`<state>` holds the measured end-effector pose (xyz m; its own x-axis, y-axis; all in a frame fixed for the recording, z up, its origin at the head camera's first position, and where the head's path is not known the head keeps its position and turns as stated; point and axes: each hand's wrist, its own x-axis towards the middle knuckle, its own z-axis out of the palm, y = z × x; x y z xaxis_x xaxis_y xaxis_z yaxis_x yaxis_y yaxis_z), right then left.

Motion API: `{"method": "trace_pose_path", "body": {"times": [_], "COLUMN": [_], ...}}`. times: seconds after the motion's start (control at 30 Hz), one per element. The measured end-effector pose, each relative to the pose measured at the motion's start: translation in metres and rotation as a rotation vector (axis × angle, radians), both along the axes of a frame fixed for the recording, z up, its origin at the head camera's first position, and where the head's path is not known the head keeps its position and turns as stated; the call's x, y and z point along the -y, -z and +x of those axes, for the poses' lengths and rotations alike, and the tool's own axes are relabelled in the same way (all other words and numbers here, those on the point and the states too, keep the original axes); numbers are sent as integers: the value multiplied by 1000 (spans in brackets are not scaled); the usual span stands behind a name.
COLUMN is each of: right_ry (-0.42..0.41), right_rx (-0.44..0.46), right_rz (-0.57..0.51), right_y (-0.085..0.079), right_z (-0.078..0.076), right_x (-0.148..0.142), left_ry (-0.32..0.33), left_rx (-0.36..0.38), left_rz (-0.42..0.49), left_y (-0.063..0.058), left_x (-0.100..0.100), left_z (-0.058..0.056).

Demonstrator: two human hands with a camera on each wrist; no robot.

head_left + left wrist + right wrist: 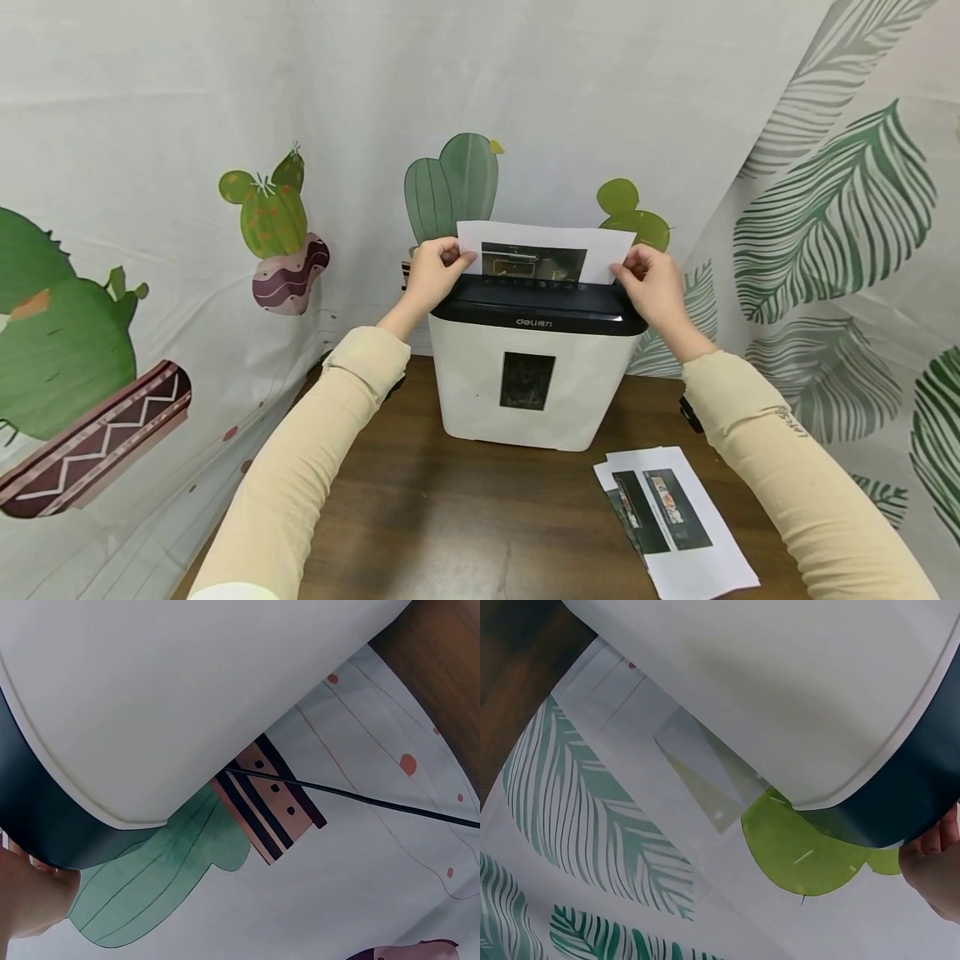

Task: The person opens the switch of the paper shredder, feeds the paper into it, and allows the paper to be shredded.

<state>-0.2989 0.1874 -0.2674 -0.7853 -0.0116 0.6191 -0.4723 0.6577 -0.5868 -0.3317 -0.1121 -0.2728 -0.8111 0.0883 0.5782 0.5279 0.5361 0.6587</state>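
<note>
A white paper shredder (465,375) with a dark top (525,302) stands on the table against the curtain. A sheet of paper (600,250) with a dark printed picture rises upright from the slot in that top, its lower part hidden. My left hand (433,271) pinches the sheet's left edge between thumb and fingers. At the right edge, my right hand (651,282) pinches it the same way. The left wrist view shows part of the left hand (37,896) beside the dark top, and the right wrist view catches part of the right hand (934,862) at the other end.
Several printed sheets (720,542) lie in a loose stack on the brown table (450,508), right of the shredder's front. A thin black cord (360,798) runs from behind the shredder. Patterned curtain (360,83) encloses the back and sides.
</note>
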Motion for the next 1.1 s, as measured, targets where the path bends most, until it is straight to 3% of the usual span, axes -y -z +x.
{"method": "trace_pose_path", "body": {"times": [0.73,1.1], "right_ry": [51,48], "right_rx": [53,53], "right_rz": [94,66], "right_y": [7,8], "right_z": [-3,-4], "right_x": [-2,-1], "left_ry": [-24,-20], "left_rx": [41,47], "left_rz": [-40,-3], "left_y": [2,2], "left_x": [-1,-3], "left_z": [-1,0]}}
